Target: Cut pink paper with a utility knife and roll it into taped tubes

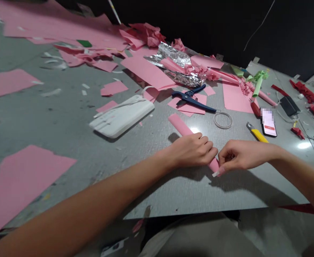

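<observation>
A rolled strip of pink paper [180, 125] slants across the grey table in front of me. My left hand [196, 150] is closed around its middle, knuckles up. At the roll's near end my right hand [236, 155] pinches with thumb and curled fingers, close against the left hand. A small white bit shows at the right thumb tip, and I cannot tell whether it is tape or a nail. Beyond the hands lie blue-handled pliers or cutters [196, 101] and a ring-shaped roll of tape [223, 120].
Left of the roll lies a white plastic case-like object [122, 117]. A yellow utility knife [258, 135] and a phone [268, 122] lie right. Farther back are crumpled foil [170, 53], pink paper scraps [146, 71] and a green paper flower [258, 84]. The table's front edge is close.
</observation>
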`<control>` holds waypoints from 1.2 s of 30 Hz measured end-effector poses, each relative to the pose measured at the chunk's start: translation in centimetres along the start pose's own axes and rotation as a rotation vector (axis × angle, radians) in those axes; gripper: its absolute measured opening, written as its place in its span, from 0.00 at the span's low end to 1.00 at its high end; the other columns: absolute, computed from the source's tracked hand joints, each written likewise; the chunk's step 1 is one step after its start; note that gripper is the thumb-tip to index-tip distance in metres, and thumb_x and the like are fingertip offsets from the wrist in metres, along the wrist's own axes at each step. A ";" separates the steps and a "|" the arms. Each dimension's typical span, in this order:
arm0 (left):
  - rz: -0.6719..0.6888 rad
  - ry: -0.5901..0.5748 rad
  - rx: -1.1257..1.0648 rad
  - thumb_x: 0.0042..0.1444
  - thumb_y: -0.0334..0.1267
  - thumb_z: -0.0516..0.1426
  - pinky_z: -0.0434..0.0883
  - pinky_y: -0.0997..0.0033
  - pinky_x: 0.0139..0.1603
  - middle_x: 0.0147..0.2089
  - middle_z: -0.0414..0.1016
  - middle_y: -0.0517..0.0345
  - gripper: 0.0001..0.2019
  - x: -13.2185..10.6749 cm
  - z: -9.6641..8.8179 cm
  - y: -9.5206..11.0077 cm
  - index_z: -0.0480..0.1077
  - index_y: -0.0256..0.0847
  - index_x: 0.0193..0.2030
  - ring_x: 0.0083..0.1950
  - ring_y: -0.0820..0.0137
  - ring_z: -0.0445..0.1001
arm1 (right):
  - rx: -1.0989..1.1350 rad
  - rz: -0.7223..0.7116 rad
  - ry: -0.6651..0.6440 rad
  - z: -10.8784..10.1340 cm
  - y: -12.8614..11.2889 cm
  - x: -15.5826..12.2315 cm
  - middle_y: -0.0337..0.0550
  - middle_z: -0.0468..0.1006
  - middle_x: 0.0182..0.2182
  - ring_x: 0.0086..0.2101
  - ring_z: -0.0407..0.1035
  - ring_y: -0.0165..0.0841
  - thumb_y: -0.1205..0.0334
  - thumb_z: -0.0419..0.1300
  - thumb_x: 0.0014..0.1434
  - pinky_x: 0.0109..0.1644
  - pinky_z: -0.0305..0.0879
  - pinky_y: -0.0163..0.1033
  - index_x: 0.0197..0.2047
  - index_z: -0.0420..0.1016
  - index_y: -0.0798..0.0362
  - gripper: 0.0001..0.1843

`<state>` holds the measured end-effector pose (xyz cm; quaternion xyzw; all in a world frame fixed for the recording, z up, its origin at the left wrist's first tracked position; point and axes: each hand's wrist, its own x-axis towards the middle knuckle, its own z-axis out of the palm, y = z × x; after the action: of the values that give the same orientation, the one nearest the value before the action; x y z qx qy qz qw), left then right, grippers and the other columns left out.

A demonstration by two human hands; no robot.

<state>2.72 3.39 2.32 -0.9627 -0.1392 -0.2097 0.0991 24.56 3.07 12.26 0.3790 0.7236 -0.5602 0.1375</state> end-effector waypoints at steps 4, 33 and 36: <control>-0.010 -0.016 0.010 0.71 0.28 0.53 0.59 0.60 0.32 0.28 0.76 0.56 0.14 0.0 0.0 0.1 0.75 0.42 0.34 0.30 0.64 0.70 | -0.018 0.045 0.018 0.0 -0.1 -0.2 0.31 0.65 0.21 0.25 0.54 0.28 0.43 0.72 0.64 0.29 0.49 0.38 0.27 0.76 0.53 0.23; 0.025 0.269 0.223 0.70 0.27 0.56 0.59 0.62 0.29 0.24 0.72 0.61 0.16 0.1 -1.1 -0.1 0.70 0.43 0.29 0.26 0.66 0.69 | 0.227 -0.142 0.161 -0.6 3.5 0.5 0.34 0.75 0.26 0.27 0.65 0.28 0.51 0.73 0.61 0.32 0.58 0.35 0.36 0.82 0.53 0.14; 0.007 0.292 0.222 0.71 0.27 0.57 0.59 0.62 0.31 0.25 0.72 0.62 0.16 0.1 -1.3 -0.1 0.70 0.43 0.29 0.26 0.66 0.68 | 0.360 -0.206 0.353 0.4 5.2 1.2 0.36 0.80 0.29 0.29 0.71 0.30 0.53 0.74 0.58 0.35 0.65 0.37 0.37 0.82 0.52 0.12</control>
<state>2.30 3.18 3.54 -0.9057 -0.1423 -0.3301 0.2247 27.28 3.67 7.70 0.4136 0.6598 -0.6162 -0.1183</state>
